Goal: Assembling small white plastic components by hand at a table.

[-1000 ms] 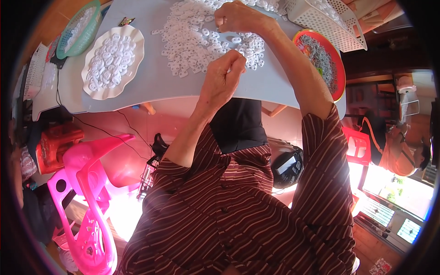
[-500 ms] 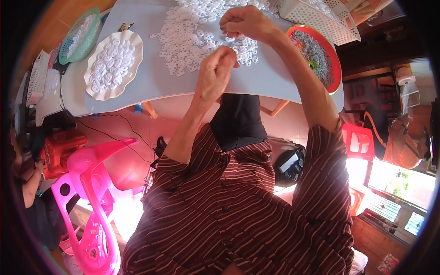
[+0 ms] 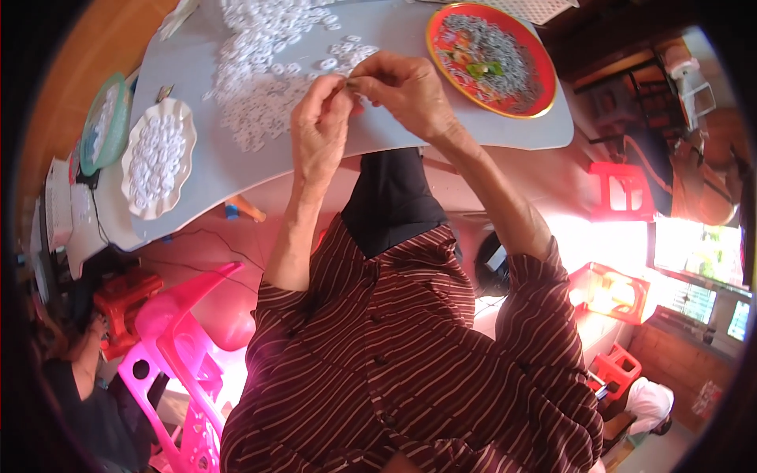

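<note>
Over the near side of the grey table point(image 3: 201, 169), my left hand point(image 3: 322, 130) and my right hand point(image 3: 410, 91) meet fingertip to fingertip. Both are closed in a pinch, and the tiny piece between them is too small to make out. Just beyond my fingers lie small white plastic pieces point(image 3: 341, 54), some with holes. A larger heap of the same white pieces point(image 3: 256, 47) spreads to the left. To the right of my right hand, a round red tray point(image 3: 544, 83) with a gold rim holds many small grey pieces point(image 3: 505, 59).
At the left, a wavy-edged white dish point(image 3: 188, 150) and a green basket point(image 3: 120, 130) hold more white pieces. A white perforated basket point(image 3: 544, 8) stands at the far right. A pink plastic chair point(image 3: 169, 339) is at lower left, where another person point(image 3: 91, 394) sits.
My right hand has come from the white pieces to meet my left hand's fingertips. The whole view has shifted, bringing the red tray more fully into sight.
</note>
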Demonstrator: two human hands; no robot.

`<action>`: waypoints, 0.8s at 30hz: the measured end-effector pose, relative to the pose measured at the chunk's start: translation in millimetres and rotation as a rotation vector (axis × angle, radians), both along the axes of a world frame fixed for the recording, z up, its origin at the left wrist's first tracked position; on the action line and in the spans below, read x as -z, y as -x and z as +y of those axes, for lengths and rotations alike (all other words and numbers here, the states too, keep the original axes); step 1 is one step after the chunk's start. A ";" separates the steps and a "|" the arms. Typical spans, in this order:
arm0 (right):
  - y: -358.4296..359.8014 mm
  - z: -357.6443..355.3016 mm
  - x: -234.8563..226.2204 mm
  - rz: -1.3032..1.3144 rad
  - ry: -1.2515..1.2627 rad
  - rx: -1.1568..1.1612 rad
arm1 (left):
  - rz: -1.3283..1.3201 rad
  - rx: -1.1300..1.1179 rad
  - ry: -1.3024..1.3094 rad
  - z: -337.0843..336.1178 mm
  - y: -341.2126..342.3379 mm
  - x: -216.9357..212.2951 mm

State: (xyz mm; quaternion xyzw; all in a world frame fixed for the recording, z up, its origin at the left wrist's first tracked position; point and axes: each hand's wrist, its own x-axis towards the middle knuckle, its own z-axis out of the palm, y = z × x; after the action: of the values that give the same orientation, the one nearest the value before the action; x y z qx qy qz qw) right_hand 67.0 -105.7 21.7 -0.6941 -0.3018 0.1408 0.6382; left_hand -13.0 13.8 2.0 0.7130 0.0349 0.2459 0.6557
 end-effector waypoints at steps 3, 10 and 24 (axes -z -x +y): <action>8.0 -1.2 -8.0 -0.003 -0.033 0.052 | -0.012 -0.032 0.076 -4.8 -1.0 5.2; -79.9 -58.9 -30.2 -0.820 0.368 0.307 | 0.025 -0.030 0.050 -16.5 2.3 1.5; -129.3 -58.4 -12.5 -1.565 1.326 0.017 | -0.006 -0.043 -0.108 -13.7 0.7 10.9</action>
State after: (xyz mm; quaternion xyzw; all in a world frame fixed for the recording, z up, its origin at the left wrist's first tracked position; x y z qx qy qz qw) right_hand 196.3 -164.2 34.2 -0.8066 -0.4903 -0.2174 -0.2485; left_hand -13.7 0.1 -9.0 0.7457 0.0348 0.2638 0.6108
